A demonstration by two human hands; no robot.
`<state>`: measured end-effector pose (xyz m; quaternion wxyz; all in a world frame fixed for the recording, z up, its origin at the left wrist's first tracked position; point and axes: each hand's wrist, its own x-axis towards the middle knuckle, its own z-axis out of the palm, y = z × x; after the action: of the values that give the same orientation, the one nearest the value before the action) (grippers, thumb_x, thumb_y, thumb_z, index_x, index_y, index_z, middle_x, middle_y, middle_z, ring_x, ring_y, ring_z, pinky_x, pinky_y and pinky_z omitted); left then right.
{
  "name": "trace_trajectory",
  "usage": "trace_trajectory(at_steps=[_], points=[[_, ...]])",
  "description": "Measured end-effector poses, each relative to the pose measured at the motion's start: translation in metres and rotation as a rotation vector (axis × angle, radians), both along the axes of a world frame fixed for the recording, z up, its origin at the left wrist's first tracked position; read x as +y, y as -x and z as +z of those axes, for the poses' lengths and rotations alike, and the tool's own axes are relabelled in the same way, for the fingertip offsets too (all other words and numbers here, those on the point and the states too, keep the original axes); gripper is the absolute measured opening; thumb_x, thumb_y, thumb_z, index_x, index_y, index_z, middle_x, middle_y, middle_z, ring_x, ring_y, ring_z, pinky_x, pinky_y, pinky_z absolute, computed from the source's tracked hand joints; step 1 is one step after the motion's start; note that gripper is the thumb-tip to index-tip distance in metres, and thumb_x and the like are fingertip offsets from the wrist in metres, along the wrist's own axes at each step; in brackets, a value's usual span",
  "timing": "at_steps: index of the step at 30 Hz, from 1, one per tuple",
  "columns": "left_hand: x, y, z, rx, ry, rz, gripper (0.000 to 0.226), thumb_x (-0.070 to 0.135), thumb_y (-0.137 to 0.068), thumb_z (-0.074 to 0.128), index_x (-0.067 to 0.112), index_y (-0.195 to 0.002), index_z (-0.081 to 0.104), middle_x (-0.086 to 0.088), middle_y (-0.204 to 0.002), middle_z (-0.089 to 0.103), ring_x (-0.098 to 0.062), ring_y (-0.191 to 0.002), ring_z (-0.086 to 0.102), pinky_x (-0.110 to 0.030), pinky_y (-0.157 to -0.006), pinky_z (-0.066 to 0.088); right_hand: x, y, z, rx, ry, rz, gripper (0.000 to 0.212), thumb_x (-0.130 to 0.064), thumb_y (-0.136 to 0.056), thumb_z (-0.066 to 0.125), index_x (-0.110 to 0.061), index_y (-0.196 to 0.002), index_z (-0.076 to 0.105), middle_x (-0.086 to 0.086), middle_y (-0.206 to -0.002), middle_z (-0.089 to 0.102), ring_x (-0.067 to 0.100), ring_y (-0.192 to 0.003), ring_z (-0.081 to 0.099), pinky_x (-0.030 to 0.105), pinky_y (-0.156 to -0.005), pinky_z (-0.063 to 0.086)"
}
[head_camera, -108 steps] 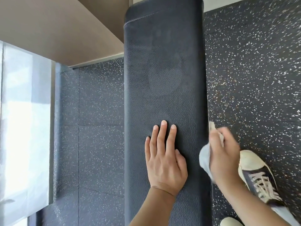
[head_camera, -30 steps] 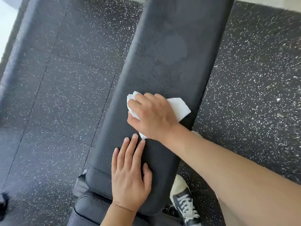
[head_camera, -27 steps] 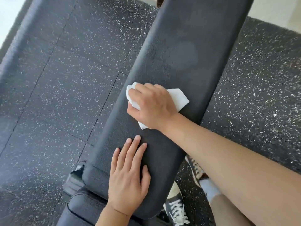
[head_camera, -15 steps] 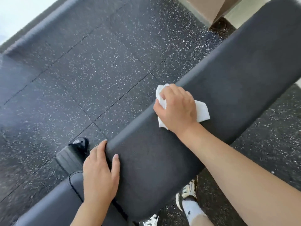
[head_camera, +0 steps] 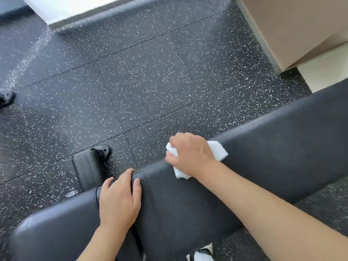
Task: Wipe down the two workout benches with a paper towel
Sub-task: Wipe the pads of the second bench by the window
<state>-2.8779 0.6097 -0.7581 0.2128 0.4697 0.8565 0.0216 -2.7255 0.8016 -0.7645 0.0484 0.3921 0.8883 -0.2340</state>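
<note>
While pressed against the far edge of the black bench pad, right hand clenched around a crumpled white paper towel, towel touching the pad's top and far side. Left hand released, flat, palm down across the seam between long pad and shorter seat pad, fingertips curled over the far edge. Beyond that edge, on speckled rubber floor, a black ribbed bench foot. Below the near edge, a shoe.

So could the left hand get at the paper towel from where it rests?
Probably yes. The left hand lies flat on the bench close beside the paper towel, but the right hand covers most of it.
</note>
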Motion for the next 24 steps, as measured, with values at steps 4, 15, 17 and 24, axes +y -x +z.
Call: trace_trajectory(at_steps=[4,15,17,24], points=[[-0.002,0.004,-0.007,-0.004,-0.047,-0.003,0.052,0.039,-0.101,0.034,0.008,-0.126,0.067,-0.004,-0.106,0.078,-0.029,-0.094,0.073,-0.049,-0.105,0.044,0.047,-0.036,-0.001,-0.169,0.0,-0.185,0.033,-0.052,-0.085,0.048,-0.022,-0.071,0.052,-0.007,-0.073,0.049,0.022,-0.076,0.053,0.034,-0.065,0.033],[-0.005,0.023,0.005,-0.19,-0.081,-0.037,0.027,0.027,-0.098,0.036,0.022,-0.091,0.061,0.009,-0.08,0.057,-0.019,-0.074,0.058,-0.046,-0.089,0.052,-0.056,0.122,0.004,-0.19,0.267,0.125,0.039,-0.042,-0.095,0.05,-0.021,-0.065,0.036,-0.003,-0.075,0.052,0.026,-0.079,0.051,0.036,-0.07,0.032],[-0.008,0.03,0.002,-0.169,-0.075,-0.024,0.033,0.03,-0.1,0.036,0.02,-0.099,0.067,0.009,-0.086,0.063,-0.019,-0.078,0.062,-0.045,-0.092,0.052,-0.044,0.11,0.004,-0.228,0.267,0.132,0.041,-0.047,-0.093,0.049,-0.022,-0.064,0.034,-0.005,-0.068,0.043,0.022,-0.076,0.046,0.035,-0.068,0.032],[0.002,0.032,0.001,-0.13,-0.012,0.022,0.039,0.036,-0.101,0.036,0.019,-0.105,0.072,0.006,-0.09,0.07,-0.022,-0.077,0.067,-0.045,-0.087,0.052,0.061,0.001,0.007,-0.539,0.135,-0.098,0.035,-0.049,-0.091,0.052,-0.024,-0.068,0.048,-0.009,-0.068,0.055,0.023,-0.077,0.055,0.037,-0.064,0.036]])
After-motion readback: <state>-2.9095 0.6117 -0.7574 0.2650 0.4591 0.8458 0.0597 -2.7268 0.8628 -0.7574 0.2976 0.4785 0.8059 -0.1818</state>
